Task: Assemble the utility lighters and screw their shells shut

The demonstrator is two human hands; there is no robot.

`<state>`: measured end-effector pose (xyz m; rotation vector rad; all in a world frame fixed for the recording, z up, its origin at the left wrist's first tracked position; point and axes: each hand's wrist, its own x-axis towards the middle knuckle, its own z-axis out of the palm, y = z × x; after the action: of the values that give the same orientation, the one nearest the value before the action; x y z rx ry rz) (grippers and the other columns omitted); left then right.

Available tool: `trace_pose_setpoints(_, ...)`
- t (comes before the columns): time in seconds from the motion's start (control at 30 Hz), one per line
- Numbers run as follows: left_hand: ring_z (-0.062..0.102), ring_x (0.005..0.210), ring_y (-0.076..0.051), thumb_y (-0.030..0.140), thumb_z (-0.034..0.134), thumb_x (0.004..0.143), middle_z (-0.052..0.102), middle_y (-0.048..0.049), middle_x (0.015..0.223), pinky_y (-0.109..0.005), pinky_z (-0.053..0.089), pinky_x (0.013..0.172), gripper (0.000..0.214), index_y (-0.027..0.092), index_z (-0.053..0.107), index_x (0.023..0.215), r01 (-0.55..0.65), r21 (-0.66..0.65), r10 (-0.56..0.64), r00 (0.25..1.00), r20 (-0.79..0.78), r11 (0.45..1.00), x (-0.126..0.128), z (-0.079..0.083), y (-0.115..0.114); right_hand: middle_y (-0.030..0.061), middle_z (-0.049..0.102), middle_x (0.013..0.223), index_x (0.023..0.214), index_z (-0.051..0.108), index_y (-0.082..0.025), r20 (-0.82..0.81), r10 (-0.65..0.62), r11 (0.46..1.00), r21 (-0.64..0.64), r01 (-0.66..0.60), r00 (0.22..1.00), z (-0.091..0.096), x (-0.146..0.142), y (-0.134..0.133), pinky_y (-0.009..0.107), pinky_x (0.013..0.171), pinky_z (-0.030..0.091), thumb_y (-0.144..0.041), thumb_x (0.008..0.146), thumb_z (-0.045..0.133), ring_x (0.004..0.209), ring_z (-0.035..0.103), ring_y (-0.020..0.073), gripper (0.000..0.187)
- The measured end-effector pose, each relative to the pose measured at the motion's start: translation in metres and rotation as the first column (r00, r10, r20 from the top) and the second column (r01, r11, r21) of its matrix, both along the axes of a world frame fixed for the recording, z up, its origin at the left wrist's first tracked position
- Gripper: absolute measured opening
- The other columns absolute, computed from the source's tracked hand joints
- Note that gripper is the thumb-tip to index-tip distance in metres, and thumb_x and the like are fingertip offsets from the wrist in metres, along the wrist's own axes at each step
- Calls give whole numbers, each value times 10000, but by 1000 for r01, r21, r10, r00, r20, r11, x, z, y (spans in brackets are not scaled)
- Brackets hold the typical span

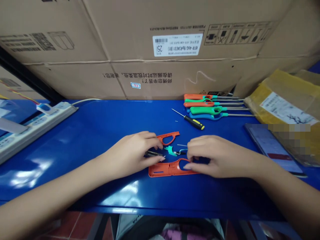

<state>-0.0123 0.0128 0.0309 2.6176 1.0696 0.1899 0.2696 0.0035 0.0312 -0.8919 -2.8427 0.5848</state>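
Observation:
My left hand [140, 150] is closed with thumb and fingers around a dark, slim part [153, 153], mostly hidden by the hand. Just beyond its fingertips lies an orange lighter half shell [168, 138] with a trigger loop. A second orange half shell [162, 169] lies nearer to me, hollow side up. My right hand [212, 155] curls over its right end, thumb and fingertips gripping at the loop. Between the hands rests a turquoise trigger piece [171, 150]. Next to it, a small black part [182, 152] with a white wire runs under my right fingers.
A black-and-yellow screwdriver [194, 122] lies behind the parts. Several coloured long-necked lighters [205, 110] are stacked at the back right, near a phone [272, 148] and a taped yellow package [287, 103]. A power strip [35, 123] runs along the left; a large cardboard box [140, 40] stands behind.

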Motion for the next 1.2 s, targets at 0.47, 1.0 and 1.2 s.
trace_pose_setpoints(0.47, 623, 919, -239, 345, 676, 922, 650, -33, 949, -384, 493, 780, 152, 202, 666, 873, 208, 16, -204, 969, -143, 978, 13, -2, -6, 10, 638, 854, 829, 547, -224, 214, -239, 935, -213, 284, 947, 4, 29, 19, 292, 634, 378, -444, 932, 608, 715, 534, 159, 250)
trace_pose_setpoints(1.0, 635, 1039, -243, 469, 713, 891, 702, -12, 1056, -415, 498, 912, 266, 257, 712, 1052, 74, -46, -70, 995, 67, 996, 20, -17, -15, -64, 500, 694, 840, 493, -216, -191, -258, 966, -44, 254, 947, -1, 15, 10, 227, 562, 342, -299, 955, 602, 593, 426, 84, 179)
trace_pose_setpoints(1.2, 610, 883, -190, 414, 679, 931, 732, 17, 904, -346, 466, 816, 180, 239, 716, 913, 37, -17, -31, 964, 266, 999, 14, -22, -7, -57, 496, 715, 874, 537, -204, -289, -252, 966, -24, 256, 923, -6, 8, 8, 219, 571, 360, -230, 937, 604, 594, 430, 76, 96)
